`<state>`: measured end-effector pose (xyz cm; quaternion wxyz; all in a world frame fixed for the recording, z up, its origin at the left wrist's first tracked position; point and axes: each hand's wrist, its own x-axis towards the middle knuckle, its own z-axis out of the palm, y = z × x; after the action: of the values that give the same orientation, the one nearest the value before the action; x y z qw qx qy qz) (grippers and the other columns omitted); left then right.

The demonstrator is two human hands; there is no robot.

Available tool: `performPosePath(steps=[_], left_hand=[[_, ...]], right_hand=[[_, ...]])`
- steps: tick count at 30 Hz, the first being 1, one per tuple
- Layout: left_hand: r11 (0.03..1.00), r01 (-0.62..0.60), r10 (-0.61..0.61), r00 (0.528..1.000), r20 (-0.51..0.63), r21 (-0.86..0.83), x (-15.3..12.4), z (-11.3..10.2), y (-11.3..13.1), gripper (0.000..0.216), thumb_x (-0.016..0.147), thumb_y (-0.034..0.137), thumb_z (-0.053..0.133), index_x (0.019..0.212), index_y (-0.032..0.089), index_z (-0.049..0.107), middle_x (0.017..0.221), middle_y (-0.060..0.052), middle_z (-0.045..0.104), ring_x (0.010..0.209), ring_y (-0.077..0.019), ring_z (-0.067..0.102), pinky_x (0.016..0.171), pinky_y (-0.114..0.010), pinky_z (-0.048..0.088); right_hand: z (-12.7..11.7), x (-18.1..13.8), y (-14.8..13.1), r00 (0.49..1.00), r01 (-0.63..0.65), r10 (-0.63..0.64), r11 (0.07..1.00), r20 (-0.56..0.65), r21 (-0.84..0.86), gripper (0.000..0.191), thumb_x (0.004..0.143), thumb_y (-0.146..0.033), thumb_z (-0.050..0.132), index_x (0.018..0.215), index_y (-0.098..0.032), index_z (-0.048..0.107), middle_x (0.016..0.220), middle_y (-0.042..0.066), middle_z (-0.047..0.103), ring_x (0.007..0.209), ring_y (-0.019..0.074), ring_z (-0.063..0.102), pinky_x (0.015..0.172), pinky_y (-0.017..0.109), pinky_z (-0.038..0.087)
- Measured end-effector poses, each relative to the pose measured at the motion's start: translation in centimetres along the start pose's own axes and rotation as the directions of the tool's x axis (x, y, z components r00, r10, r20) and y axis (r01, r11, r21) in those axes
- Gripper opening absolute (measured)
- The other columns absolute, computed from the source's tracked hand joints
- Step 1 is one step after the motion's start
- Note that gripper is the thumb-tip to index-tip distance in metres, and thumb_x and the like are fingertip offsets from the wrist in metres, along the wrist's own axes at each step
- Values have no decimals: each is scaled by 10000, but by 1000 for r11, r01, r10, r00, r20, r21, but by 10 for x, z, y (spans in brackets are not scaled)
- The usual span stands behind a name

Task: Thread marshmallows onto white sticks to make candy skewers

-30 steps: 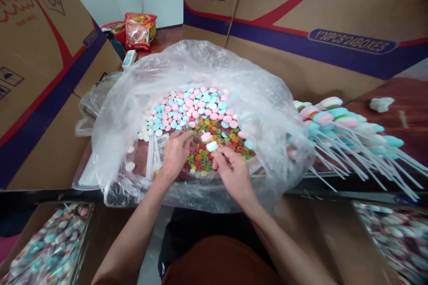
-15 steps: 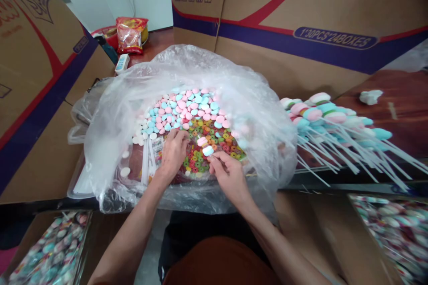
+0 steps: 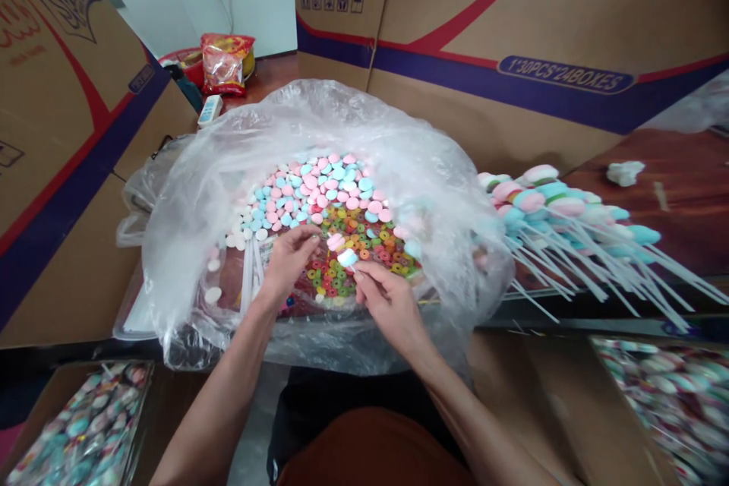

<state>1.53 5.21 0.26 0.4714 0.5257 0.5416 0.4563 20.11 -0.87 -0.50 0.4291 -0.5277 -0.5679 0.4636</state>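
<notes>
My right hand [image 3: 390, 296] pinches the lower end of a white stick. Threaded on that stick is a marshmallow skewer [image 3: 347, 257] with pink and blue-white marshmallows and a yellowish gummy ring between them. To its left, my left hand [image 3: 293, 254] is closed at thumb and fingertips near the skewer's top; anything in that pinch is too small to make out. Beneath both hands lie colourful gummy rings [image 3: 336, 277]. Behind them spreads a heap of pink, blue and white marshmallows [image 3: 310, 186]. White sticks [image 3: 249, 273] lie beside my left wrist.
A clear plastic sheet [image 3: 187, 190] surrounds the candies. Finished marshmallow skewers [image 3: 569, 213] are piled at the right. Large cardboard boxes [image 3: 456, 106] stand behind and left. Below the table edge are wrapped candies at left [image 3: 85, 425] and right [image 3: 677, 395].
My left hand has shifted slightly left, its fingertips now pinched together. The skewer in my right hand has moved slightly left and tilted more.
</notes>
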Motion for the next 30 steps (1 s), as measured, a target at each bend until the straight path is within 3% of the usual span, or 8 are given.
performPosePath(steps=[3,6,12,20,30], left_hand=[[905,179,-160,984,82,-385,-6,-6,5,248,744,302,788,945,164,739,763,-6,656,675,-95,579,630,-200,464],[852,228,-193,973,122,-471,-12,-9,7,295,686,300,850,935,169,761,769,-3,677,671,-75,579,653,-189,480],[894,236,-216,972,94,-380,-17,-20,5,341,603,325,906,886,172,792,796,-15,725,691,-88,616,663,-193,500],[901,373,-340,924,174,-222,-23,-36,3,430,524,406,934,840,145,806,614,-14,683,529,-61,543,530,-177,450],[836,422,-365,905,219,-351,-31,-26,9,458,490,412,950,793,116,776,613,-11,654,477,-45,520,461,-160,434]], right_hand=[[1,-1,1,999,32,-31,998,22,-49,293,936,-346,501,1025,-169,718,580,-25,551,534,139,525,548,249,426],[3,-2,0,997,79,-76,989,28,-126,293,939,-334,501,1021,-170,729,599,-13,576,541,141,526,555,252,419],[-2,0,-6,985,166,-146,952,95,-257,269,956,-312,495,820,-185,689,605,-6,600,534,133,532,565,242,405],[-14,4,-6,918,359,-284,892,277,-275,242,974,-242,488,809,-182,655,673,-3,631,609,129,572,620,231,405],[11,-12,-11,932,354,-322,908,166,-223,279,985,-252,431,749,-203,573,642,-15,551,562,121,499,581,234,385]])
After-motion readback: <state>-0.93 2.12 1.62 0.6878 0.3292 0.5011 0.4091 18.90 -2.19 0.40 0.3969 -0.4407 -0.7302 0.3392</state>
